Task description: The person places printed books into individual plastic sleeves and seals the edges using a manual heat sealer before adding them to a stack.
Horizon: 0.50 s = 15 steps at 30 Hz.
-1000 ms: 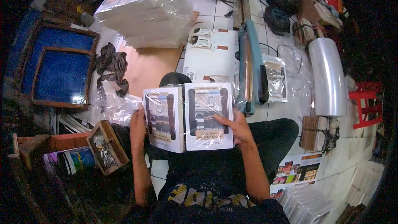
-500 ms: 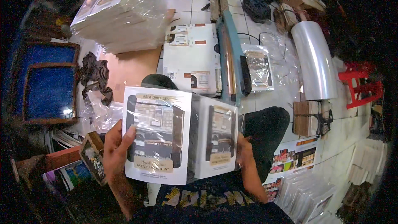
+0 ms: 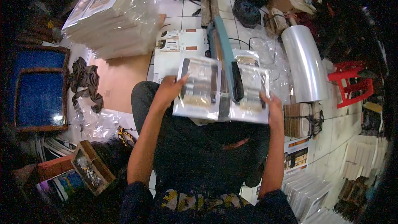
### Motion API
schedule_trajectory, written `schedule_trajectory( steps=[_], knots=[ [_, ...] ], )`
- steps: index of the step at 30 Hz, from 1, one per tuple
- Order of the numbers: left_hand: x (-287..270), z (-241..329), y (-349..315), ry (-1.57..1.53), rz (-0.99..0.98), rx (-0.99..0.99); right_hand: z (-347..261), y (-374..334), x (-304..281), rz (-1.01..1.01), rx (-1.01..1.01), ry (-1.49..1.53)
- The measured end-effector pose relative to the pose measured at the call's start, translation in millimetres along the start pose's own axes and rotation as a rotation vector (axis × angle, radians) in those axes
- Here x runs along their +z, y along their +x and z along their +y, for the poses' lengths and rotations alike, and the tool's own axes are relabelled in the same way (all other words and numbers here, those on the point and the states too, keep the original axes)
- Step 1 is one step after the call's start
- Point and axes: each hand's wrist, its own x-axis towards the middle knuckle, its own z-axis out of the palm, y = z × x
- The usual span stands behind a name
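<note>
Two printed booklets lie side by side in clear plastic film, the left booklet (image 3: pixel 200 81) and the right booklet (image 3: pixel 253 99), with a dark gap between them. My left hand (image 3: pixel 170 91) grips the outer edge of the left one, thumb on top. At the outer edge of the right one, my right hand (image 3: pixel 273 104) is closed on the film-wrapped booklet. A teal bar sealer (image 3: pixel 222 45) with a black handle (image 3: pixel 236 84) runs away from me. Its raised-looking arm crosses over the gap between the booklets; whether it presses on the film cannot be made out.
A white printed carton (image 3: pixel 182 41) stands left of the sealer, and another wrapped booklet (image 3: pixel 247 54) lies right of it. A tall stack of booklets (image 3: pixel 112 33) stands far left. To the right are a plastic film roll (image 3: pixel 304 64), a red stool (image 3: pixel 351 81) and wrapped booklets (image 3: pixel 304 193).
Both hands have carried the wrapped booklets away from my body and rightward, from over my lap to the sealer. The booklets are tilted flatter, and the sealer's arm now crosses between them.
</note>
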Motion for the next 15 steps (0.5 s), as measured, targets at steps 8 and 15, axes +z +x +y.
schedule_trajectory(
  steps=[8,15],
  knots=[
    [15.8,-8.4,102.2,-0.272,0.076,-0.093,-13.3,125.6,8.3,-0.12,-0.163,-0.115],
    [23.3,-26.1,103.0,-0.38,0.065,-0.018,-3.5,139.4,0.7,-0.177,-0.18,-0.196]
  ],
)
